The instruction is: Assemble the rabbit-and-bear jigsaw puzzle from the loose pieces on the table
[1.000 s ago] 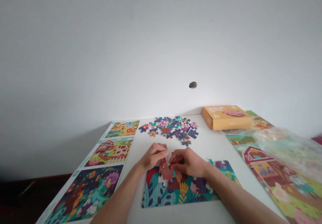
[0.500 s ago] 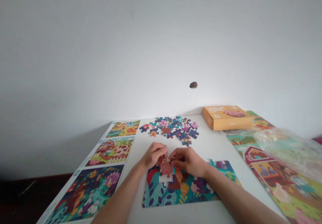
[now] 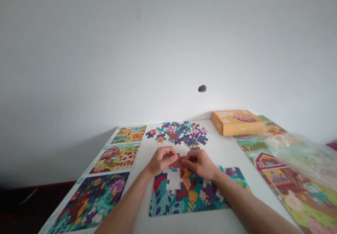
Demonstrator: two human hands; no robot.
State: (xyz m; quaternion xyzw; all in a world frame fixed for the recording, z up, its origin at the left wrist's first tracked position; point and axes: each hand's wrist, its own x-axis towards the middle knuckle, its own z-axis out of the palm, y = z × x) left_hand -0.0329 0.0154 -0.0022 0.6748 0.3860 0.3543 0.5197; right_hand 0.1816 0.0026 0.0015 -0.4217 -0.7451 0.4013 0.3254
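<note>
A brown puzzle piece (image 3: 177,161) is held between both hands, above the top edge of a partly joined puzzle (image 3: 193,206). My left hand (image 3: 163,159) pinches the piece at its left side. On the other side, the thumb and fingers of my right hand (image 3: 199,162) close on its right edge. Just below the piece, a white gap (image 3: 173,180) shows in the puzzle, with the table visible through it. Foliage, a yellow plant and animals are printed on the joined part. My right hand and forearm hide some of its upper area.
A heap of loose puzzle pieces (image 3: 181,133) lies farther back. An orange puzzle box (image 3: 238,122) stands at the back right, beside crumpled clear plastic (image 3: 297,149) over a farm picture (image 3: 279,178). Along the left edge runs a sheet with three pictures (image 3: 114,158). The wall behind has a hole (image 3: 202,88).
Both hands have lifted the brown piece up and away from the gap, and it has turned in their fingers. More of the white gap now shows.
</note>
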